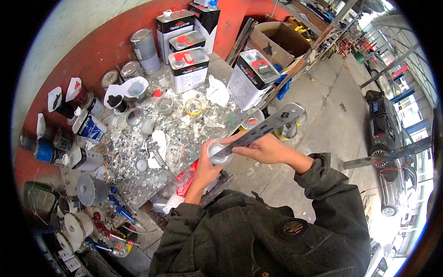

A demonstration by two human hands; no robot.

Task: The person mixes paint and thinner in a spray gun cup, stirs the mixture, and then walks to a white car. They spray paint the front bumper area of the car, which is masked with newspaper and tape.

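The left fingers (205, 150) grip one clear cup (222, 161), the right fingers (244, 152) one grey strip (265, 128) (end inside).

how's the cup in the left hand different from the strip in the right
The cup is round and translucent; the strip is long, flat and dark grey with markings. The left hand holds the cup around its side; the right hand grips the slanting strip, lower end at the cup's mouth. Both are held bare-handed.

Yellow tape ring (194, 114) near crumpled white paper (218, 91); open cardboard box (280, 53) (brown, dark inside); dark car (382, 117) farther off.
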